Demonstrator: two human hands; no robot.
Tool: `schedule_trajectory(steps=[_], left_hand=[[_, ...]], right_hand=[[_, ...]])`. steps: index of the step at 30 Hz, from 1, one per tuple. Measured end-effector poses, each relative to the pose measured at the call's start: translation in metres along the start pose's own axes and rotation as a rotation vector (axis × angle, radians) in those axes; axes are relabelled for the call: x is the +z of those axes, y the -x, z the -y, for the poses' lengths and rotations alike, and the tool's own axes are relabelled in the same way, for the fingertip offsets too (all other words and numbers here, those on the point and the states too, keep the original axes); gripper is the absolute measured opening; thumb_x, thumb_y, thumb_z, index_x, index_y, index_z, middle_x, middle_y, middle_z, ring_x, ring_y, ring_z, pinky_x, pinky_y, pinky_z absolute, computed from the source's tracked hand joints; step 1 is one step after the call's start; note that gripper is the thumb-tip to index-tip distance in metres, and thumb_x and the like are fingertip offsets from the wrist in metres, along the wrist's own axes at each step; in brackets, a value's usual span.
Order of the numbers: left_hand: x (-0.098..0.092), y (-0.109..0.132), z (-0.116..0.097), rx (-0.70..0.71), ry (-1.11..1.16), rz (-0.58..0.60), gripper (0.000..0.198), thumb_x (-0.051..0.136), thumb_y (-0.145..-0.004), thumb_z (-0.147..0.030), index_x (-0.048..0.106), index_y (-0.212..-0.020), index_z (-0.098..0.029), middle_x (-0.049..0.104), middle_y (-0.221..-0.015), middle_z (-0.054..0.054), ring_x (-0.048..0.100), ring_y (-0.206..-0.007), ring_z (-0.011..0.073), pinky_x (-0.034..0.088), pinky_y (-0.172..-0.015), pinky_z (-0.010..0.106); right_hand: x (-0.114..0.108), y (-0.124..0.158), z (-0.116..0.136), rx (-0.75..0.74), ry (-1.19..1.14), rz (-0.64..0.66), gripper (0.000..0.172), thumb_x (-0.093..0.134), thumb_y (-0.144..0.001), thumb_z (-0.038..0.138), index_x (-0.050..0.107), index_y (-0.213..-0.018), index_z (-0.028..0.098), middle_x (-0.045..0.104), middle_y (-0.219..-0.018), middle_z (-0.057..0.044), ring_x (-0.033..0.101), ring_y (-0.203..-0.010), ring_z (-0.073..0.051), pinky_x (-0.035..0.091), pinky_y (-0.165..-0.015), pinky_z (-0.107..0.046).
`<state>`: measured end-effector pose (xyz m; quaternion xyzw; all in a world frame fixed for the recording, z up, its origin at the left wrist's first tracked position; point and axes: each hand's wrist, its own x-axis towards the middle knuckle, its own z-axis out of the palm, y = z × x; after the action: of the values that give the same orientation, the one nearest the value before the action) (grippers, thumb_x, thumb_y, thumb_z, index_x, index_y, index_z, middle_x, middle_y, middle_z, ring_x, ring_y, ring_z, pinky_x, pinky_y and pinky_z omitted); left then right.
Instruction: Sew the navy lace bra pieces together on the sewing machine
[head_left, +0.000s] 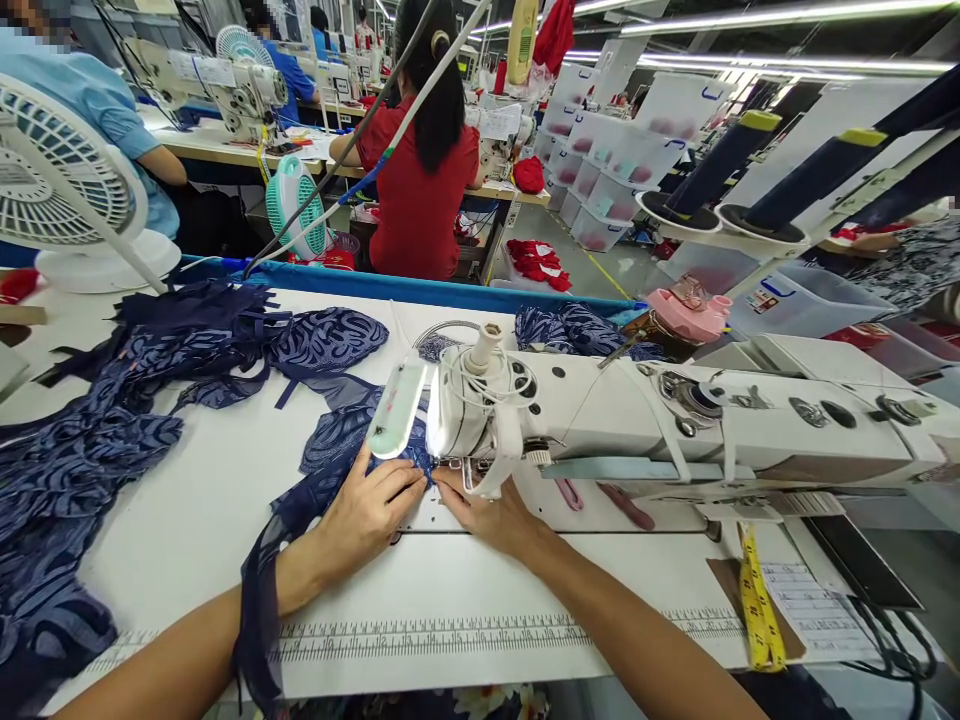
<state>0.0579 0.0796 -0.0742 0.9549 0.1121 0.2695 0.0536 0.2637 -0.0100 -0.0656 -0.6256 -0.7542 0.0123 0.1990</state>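
Note:
My left hand [373, 508] has its fingers bent and pressed together on a piece of navy lace fabric [330, 440], left of the needle area of a white sewing machine [600, 405]. Close by, my right hand [491, 515] pinches the edge of the same piece at the presser foot; the machine head hides part of its fingers. A sheer navy strip [259, 610] hangs from the piece over my left forearm and down past the table's front edge. A light-green lit lamp [397, 405] juts out above my left hand.
Navy lace pieces [67, 490] are heaped on the left of the white table [187, 520]. A yellow measuring tape [756, 610] lies front right. Dark thread cones [712, 165] stand at right. A white fan [67, 160] is back left; a person in red [420, 180] sits ahead.

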Motion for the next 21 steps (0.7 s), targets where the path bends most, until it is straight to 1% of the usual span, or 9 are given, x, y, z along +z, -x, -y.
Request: schedule_trajectory(steps=[5, 8, 11, 14, 17, 19, 21], left_hand=[[-0.003, -0.002, -0.001, -0.007, 0.008, 0.000, 0.038, 0.045, -0.085, 0.002, 0.063, -0.115, -0.014, 0.071, -0.107, 0.009, 0.064, -0.106, 0.0207, 0.016, -0.116, 0.066], [-0.004, -0.003, -0.001, -0.004, 0.012, -0.004, 0.036, 0.045, -0.085, 0.002, 0.063, -0.113, -0.014, 0.071, -0.106, 0.008, 0.064, -0.105, 0.0205, 0.015, -0.117, 0.065], [-0.005, -0.004, -0.001, -0.001, 0.012, 0.003, 0.036, 0.044, -0.086, 0.001, 0.063, -0.113, -0.013, 0.071, -0.106, 0.009, 0.064, -0.105, 0.0203, 0.014, -0.117, 0.064], [-0.006, -0.005, -0.001, 0.000, 0.005, -0.007, 0.034, 0.043, -0.088, 0.001, 0.063, -0.111, -0.012, 0.071, -0.106, 0.009, 0.063, -0.104, 0.0196, 0.012, -0.118, 0.062], [-0.005, -0.005, -0.001, -0.005, 0.002, -0.010, 0.033, 0.043, -0.088, 0.001, 0.063, -0.111, -0.012, 0.071, -0.106, 0.009, 0.063, -0.104, 0.0195, 0.013, -0.118, 0.062], [-0.005, -0.004, -0.002, -0.007, 0.003, -0.002, 0.034, 0.042, -0.088, 0.001, 0.063, -0.111, -0.011, 0.071, -0.106, 0.009, 0.063, -0.104, 0.0198, 0.013, -0.117, 0.062], [-0.005, -0.004, -0.002, -0.003, 0.004, 0.005, 0.035, 0.041, -0.088, 0.002, 0.062, -0.112, -0.011, 0.070, -0.106, 0.010, 0.063, -0.104, 0.0203, 0.013, -0.117, 0.064]], right_hand=[[-0.008, 0.000, 0.000, -0.042, 0.004, -0.008, 0.026, 0.049, -0.093, 0.013, 0.072, -0.090, 0.025, 0.072, -0.083, 0.000, 0.063, -0.076, -0.015, 0.041, -0.069, -0.024], [-0.009, 0.001, 0.000, -0.055, 0.022, -0.038, 0.025, 0.050, -0.093, 0.011, 0.071, -0.088, 0.024, 0.072, -0.083, -0.002, 0.063, -0.073, -0.014, 0.040, -0.068, -0.024], [-0.007, 0.002, 0.000, -0.058, 0.054, -0.084, 0.022, 0.051, -0.093, 0.012, 0.070, -0.086, 0.021, 0.070, -0.077, -0.002, 0.061, -0.068, -0.014, 0.039, -0.065, -0.024], [-0.002, 0.004, -0.002, -0.077, 0.079, -0.118, 0.020, 0.052, -0.093, 0.017, 0.069, -0.081, 0.020, 0.065, -0.067, -0.001, 0.059, -0.063, -0.013, 0.038, -0.062, -0.025], [0.003, 0.006, -0.004, -0.100, 0.102, -0.135, 0.017, 0.055, -0.093, 0.022, 0.071, -0.088, 0.021, 0.065, -0.067, -0.002, 0.059, -0.065, -0.014, 0.041, -0.063, -0.024], [0.006, 0.007, -0.005, -0.112, 0.122, -0.142, 0.016, 0.056, -0.093, 0.021, 0.071, -0.095, 0.022, 0.067, -0.070, -0.002, 0.060, -0.066, -0.015, 0.041, -0.063, -0.025], [0.007, 0.009, -0.005, -0.127, 0.140, -0.147, 0.016, 0.057, -0.093, 0.019, 0.071, -0.099, 0.023, 0.067, -0.072, -0.002, 0.059, -0.065, -0.015, 0.041, -0.063, -0.025]])
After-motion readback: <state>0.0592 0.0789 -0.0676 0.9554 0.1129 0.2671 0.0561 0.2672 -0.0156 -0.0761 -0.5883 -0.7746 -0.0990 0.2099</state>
